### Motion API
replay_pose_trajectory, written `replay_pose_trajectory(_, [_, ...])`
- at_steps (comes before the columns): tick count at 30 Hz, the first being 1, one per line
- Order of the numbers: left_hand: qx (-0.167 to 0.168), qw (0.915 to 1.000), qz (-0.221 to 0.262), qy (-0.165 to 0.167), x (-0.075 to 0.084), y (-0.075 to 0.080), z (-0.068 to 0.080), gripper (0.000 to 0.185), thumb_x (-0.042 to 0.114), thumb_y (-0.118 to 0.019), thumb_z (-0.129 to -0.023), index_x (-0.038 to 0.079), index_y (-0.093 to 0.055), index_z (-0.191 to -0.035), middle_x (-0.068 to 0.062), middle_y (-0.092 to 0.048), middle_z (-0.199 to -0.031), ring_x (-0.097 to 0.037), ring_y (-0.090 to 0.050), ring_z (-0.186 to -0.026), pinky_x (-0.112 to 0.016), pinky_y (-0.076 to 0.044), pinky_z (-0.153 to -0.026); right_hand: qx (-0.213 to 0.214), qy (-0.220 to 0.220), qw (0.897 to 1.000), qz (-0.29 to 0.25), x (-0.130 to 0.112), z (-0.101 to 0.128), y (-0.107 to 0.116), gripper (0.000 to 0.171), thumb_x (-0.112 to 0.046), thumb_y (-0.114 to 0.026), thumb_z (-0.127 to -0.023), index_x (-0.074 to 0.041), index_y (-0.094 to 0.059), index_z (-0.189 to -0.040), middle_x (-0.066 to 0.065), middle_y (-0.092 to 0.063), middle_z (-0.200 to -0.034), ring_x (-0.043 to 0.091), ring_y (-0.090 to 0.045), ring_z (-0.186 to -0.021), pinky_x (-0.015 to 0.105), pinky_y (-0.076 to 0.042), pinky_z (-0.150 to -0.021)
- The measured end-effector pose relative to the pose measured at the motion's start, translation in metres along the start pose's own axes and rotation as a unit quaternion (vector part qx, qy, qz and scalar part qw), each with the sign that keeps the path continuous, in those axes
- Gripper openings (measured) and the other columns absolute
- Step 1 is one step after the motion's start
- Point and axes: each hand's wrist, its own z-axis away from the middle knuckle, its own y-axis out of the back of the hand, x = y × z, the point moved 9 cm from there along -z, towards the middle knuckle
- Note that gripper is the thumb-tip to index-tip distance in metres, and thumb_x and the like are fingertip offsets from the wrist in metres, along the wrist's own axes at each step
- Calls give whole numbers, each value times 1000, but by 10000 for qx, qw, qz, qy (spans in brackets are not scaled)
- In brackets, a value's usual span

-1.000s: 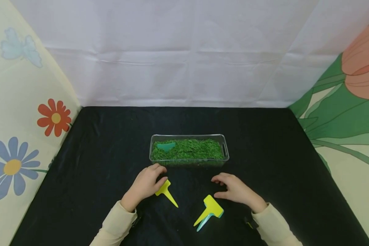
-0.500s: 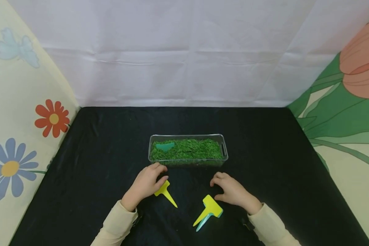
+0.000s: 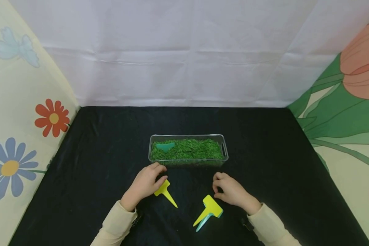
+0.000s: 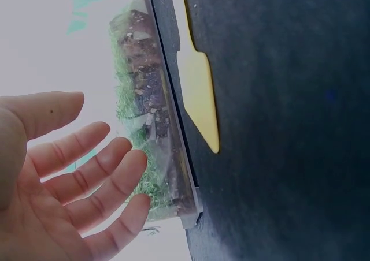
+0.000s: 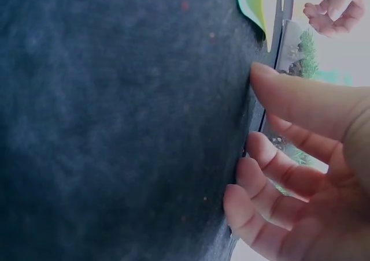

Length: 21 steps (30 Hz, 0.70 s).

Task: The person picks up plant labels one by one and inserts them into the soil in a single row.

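The change is in the right hand, in front of the right end of the clear tray. A second ago its fingers were more spread; since then the wrist has shifted slightly inward and the fingers have curled, narrowing the gap to the thumb. The right wrist view shows them loosely bent and holding nothing, with the thumb apart from them.

The left hand has barely moved. It hangs in front of the tray's left end, and in its wrist view the fingers are spread, relaxed and hold nothing. Whether their tips touch the tray's near wall I cannot tell.

Partly hidden under this hand in the head view, a single yellow tag lies on the desk, on the tray's near side towards its left end. Farther out from the tray, in front of its right half, an upper yellow tag overlaps a turquoise tag. These three have stayed put. Inside the tray, a teal tag sits in the grass near the left end, also unchanged.

For the work, I judge this a small adjustment of the right hand near the overlapping pair: no tag has been taken up, and the tray's contents are as they were.
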Motion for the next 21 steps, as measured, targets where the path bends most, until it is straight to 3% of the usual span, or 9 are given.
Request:
replay_pose_trajectory(5, [4, 10000, 7, 14, -1, 0, 0, 16, 16, -65, -83, 8, -65, -97, -2, -61, -88, -14, -58, -73, -30, -49, -64, -86, 10, 9994, -324, -1, -2, -1, 25, -9, -73, -75, -20, -51, -69, -9, -45, -75, 6, -39, -64, 22, -37, -54])
replay_pose_trajectory(9, [-31, 9999, 36, 90, -2, 1, 0, 17, 17, -66, -83, 7, -65, -98, -2, -61, -89, -14, -58, -74, -30, -49, -65, -490, -165, 9946, -895, 0, -3, -7, 11, -16, -70, -79, -15, -60, -82, -10, -48, -76, 4, -43, -64, 22, -40, -56])
replay_pose_trajectory(16, [-59, 9998, 75, 152, -4, 1, 0, 18, 17, -65, -84, 6, -65, -98, -3, -61, -89, -15, -58, -73, -30, -49, -64, -1310, -328, 9864, -937, -10, -3, -15, 41, -26, -79, -69, -9, -61, -102, -6, -51, -88, 8, -50, -73, 27, -45, -61])
replay_pose_trajectory(21, [-61, 9998, 57, 170, -5, 2, 0, 18, 17, -65, -84, 6, -65, -98, -3, -61, -88, -15, -58, -73, -30, -49, -64, -1392, -249, 9876, -678, -17, -3, -17, 44, -20, -81, -65, -9, -58, -100, -5, -48, -85, 5, -44, -66, 24, -42, -56])
